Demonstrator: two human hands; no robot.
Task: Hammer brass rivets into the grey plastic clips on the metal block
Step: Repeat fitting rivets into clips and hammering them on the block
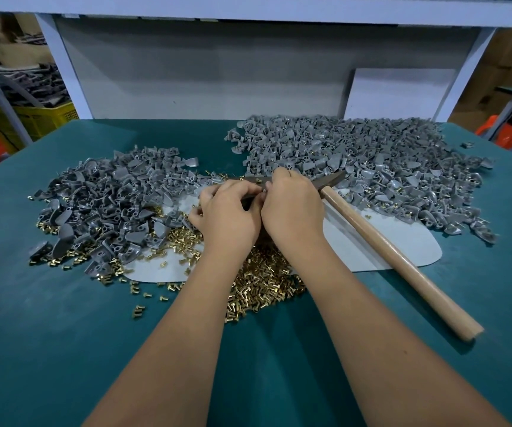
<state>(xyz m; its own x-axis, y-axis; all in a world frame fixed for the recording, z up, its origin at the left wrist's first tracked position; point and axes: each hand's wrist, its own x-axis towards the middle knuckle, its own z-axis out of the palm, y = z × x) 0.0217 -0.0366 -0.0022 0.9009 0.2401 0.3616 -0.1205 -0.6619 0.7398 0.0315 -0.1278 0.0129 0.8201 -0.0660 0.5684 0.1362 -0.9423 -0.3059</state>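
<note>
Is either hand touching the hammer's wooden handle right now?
Apart. The head view shows the wooden handle lying bare on the table, right of the right hand; the left hand is farther left.

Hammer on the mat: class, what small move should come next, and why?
Probably the right hand lets go and takes the hammer, which lies unheld beside it. Both hands meet over the metal block, fingers curled on something small, likely a rivet being seated.
</note>
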